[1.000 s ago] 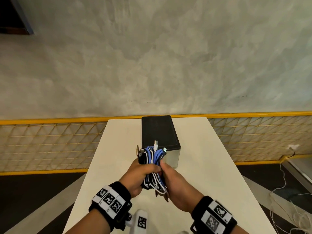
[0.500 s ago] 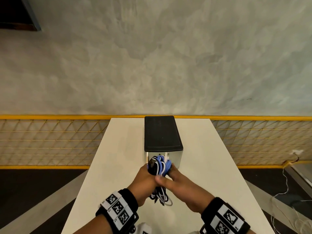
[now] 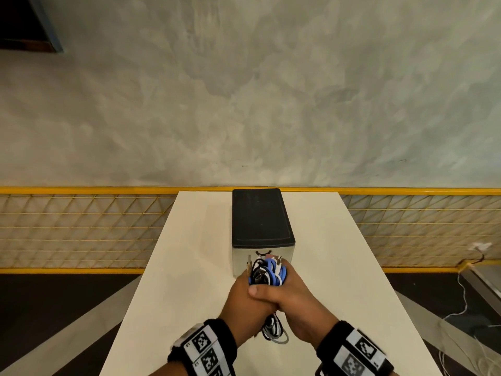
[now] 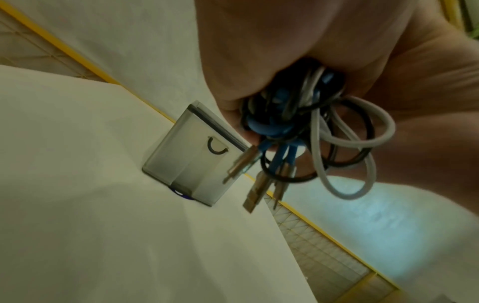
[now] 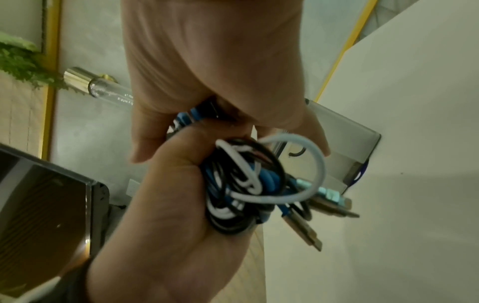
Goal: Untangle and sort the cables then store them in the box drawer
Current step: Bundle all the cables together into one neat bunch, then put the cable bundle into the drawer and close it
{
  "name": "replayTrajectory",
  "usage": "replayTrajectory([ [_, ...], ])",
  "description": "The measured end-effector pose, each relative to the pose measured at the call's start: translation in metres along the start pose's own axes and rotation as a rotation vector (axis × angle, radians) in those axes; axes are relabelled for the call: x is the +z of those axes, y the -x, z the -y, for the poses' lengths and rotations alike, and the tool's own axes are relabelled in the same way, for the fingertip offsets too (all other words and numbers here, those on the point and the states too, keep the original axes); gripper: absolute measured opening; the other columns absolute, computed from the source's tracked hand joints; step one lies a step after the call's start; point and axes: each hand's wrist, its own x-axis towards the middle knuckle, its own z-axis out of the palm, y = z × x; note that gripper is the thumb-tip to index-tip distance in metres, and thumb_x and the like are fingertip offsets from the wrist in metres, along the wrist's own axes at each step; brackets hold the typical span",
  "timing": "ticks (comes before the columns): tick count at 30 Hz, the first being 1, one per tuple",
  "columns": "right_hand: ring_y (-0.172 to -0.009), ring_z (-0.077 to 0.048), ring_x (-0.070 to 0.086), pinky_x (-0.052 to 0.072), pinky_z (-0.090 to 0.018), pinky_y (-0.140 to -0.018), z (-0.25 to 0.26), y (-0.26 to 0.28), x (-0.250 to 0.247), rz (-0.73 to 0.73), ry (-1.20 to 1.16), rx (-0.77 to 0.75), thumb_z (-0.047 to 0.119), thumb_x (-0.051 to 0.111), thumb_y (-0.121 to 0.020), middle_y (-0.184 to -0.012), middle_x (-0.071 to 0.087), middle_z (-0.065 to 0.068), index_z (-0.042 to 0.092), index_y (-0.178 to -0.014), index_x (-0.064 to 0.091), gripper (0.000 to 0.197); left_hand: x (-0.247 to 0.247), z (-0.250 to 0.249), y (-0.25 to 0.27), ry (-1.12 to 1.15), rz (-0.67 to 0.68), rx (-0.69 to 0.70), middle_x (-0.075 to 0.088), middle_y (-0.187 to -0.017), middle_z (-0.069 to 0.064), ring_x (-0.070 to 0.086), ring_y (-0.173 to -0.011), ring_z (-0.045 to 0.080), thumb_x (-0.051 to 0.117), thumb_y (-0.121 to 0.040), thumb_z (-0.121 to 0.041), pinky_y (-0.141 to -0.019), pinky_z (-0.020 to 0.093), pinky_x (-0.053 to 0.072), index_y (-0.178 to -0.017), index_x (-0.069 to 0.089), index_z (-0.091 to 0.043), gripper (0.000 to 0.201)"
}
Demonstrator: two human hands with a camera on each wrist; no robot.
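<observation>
Standing mid-counter [image 3: 352,280], the box drawer [image 3: 261,221] is closed. Just near of it, left hand [image 3: 245,299] and right hand [image 3: 295,302] both clench the cable bundle [image 3: 267,272]. With neither hand free, dangling plugs could snag or slip loose.

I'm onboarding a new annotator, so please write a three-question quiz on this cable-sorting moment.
1. True or false: the box drawer is pulled open.
2. Which hands grip the cable bundle? A) left hand only B) right hand only C) both
3. Fill in: the cable colours are black, white and ____.

Key: 1 false, its front sits flush with the box. 2 C, both hands' fingers close round it. 3 blue.
</observation>
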Motion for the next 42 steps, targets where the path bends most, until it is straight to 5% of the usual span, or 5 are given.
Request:
replayTrajectory([
  [12, -0.09, -0.018, 0.073, 0.057, -0.025, -0.072, -0.021, -0.016, 0.003, -0.022, 0.068, 0.115, 0.029, 0.089, -0.049, -0.099, 0.075, -0.005, 0.017, -0.112, 0.063, 0.069, -0.014, 0.026, -0.003, 0.119, 0.204, -0.396, 0.077, -0.098, 0.017, 0.074, -0.093, 0.031, 0.064, -0.067, 0.003, -0.085, 0.045, 0.06, -0.105, 0.076, -0.014, 0.043],
  [17, -0.12, -0.013, 0.057, 0.04, -0.047, -0.104, -0.024, -0.036, -0.015, 0.078, 0.076, 0.274, 0.076, 0.047, -0.081, -0.125, 0.065, 0.012, 0.05, -0.126, 0.05, 0.052, -0.028, 0.02, -0.026, 0.031, 0.046, -0.484, 0.069, -0.066, 0.002, 0.064, -0.062, 0.015, 0.07, -0.063, 0.005, -0.058, 0.025, 0.048, -0.079, 0.075, -0.013, 0.025],
  [24, -0.106, -0.025, 0.063, 0.048, -0.034, -0.084, -0.045, -0.082, -0.038, 0.063, 1.083, 0.088, 0.039, 0.051, -0.093, -0.121, 0.067, -0.004, 0.043, -0.153, 0.006, 0.075, -0.046, -0.011, -0.116, -0.132, -0.076, -0.436, 0.062, -0.066, 0.011, 0.062, -0.057, 0.025, 0.072, -0.063, 0.005, -0.054, 0.029, 0.051, -0.075, 0.065, -0.005, 0.017],
  [33, -0.102, -0.031, 0.064, 0.045, -0.033, -0.073, -0.055, -0.11, -0.036, 0.037, 1.305, 0.098, 0.034, 0.049, -0.087, -0.113, 0.066, -0.006, 0.039, -0.153, -0.006, 0.086, -0.03, 0.0, -0.173, -0.37, 0.081, -0.576, 0.066, -0.075, 0.011, 0.067, -0.071, 0.029, 0.078, -0.055, -0.011, -0.069, 0.037, 0.058, -0.077, 0.066, -0.006, 0.025],
  [42, -0.104, -0.032, 0.061, 0.049, -0.037, -0.083, -0.042, -0.095, -0.026, 0.038, 1.432, 0.089, 0.032, 0.046, -0.087, -0.112, 0.064, -0.006, 0.016, -0.134, 0.039, 0.05, -0.028, -0.004, -0.18, -0.4, 0.119, -0.696, 0.068, -0.077, 0.014, 0.073, -0.076, 0.033, 0.078, -0.061, -0.014, -0.066, 0.038, 0.059, -0.086, 0.069, -0.001, 0.029],
])
